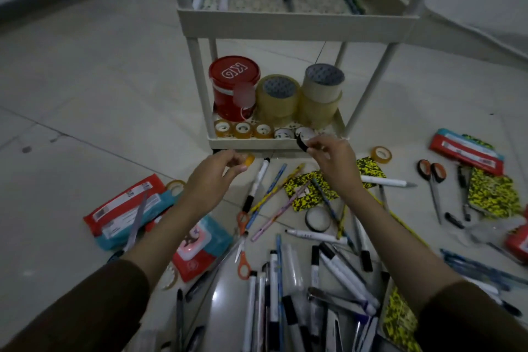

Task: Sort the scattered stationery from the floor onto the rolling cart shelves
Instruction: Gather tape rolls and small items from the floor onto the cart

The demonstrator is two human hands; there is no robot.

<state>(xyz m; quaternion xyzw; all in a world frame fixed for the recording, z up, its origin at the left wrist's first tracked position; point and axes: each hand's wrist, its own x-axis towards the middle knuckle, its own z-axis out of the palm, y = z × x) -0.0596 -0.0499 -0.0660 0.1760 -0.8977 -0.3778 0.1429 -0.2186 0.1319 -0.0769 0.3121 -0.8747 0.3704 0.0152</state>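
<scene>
Your left hand (217, 171) pinches a small amber tape roll (249, 160) at its fingertips, and your right hand (331, 157) pinches a small black tape roll (302, 143); both hover just short of the bottom shelf's front rim (243, 143), so these two look bound for the row of little rolls there.

You are partway, I'd judge, with most of the work left. Beyond your hands, the bottom shelf already holds one red tub (233, 86), three big tape rolls (278, 97) (one stacked on another at the right), and five small rolls in a front row (251, 129). The shelf above (297, 20) carries at least four markers or pens, though blur makes that count unsure.

The floor stays crowded. Below and between your arms lies a heap of markers and pens (314, 288), too tangled to count. I count three pairs of scissors, at least four loose tape rolls, and several yellow-black notebooks (493, 194) and red-and-teal packets (125, 208), the latter lying both left of your left hand and right of your right.
</scene>
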